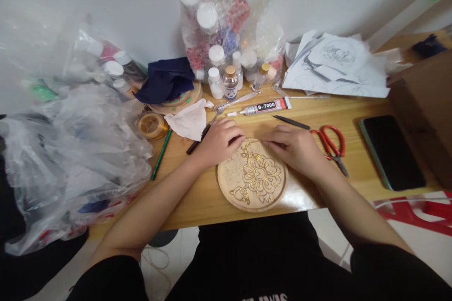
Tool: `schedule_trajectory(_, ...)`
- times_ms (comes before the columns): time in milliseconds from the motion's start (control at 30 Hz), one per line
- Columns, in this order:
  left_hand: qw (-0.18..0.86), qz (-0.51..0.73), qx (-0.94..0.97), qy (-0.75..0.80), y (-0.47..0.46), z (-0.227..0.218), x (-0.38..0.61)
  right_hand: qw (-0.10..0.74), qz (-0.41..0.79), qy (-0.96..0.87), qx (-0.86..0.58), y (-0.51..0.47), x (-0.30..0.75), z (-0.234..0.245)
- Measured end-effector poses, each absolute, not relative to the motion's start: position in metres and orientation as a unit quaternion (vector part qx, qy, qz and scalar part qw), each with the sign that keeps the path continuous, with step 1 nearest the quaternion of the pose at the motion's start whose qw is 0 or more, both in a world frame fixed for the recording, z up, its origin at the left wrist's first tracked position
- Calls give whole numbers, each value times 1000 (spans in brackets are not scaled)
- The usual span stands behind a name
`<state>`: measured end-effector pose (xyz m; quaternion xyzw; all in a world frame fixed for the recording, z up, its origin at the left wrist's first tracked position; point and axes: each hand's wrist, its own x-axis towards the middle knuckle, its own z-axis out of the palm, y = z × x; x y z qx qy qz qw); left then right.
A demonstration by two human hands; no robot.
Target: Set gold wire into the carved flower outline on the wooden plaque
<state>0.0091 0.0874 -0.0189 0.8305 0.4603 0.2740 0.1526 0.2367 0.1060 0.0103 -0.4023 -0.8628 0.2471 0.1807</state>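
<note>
A round wooden plate [223,183] lies on the table in front of me. On it is a raised gold wire flower design [260,174], with faint drawn lines at its left. My left hand [222,140] rests over the plate's upper left rim, fingertips pinched. Across from it, my right hand [294,148] is at the upper right rim, its fingers pressed together too. The two sets of fingertips face each other with a small gap between. Whatever they pinch is too fine to make out.
Behind the hands lie a B-7000 glue tube [266,106], black tweezers [291,122] and several bottles [230,82]. Red-handled pliers [334,148] and a phone [393,153] are at right. Leftward sit a gold wire spool [151,125], a green pencil [161,155] and plastic bags [77,136].
</note>
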Motion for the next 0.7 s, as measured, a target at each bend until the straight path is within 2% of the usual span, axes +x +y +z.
schedule_trajectory(700, 160, 286, 827, 457, 86, -18, 9, 145, 201, -890, -384, 105, 238, 8)
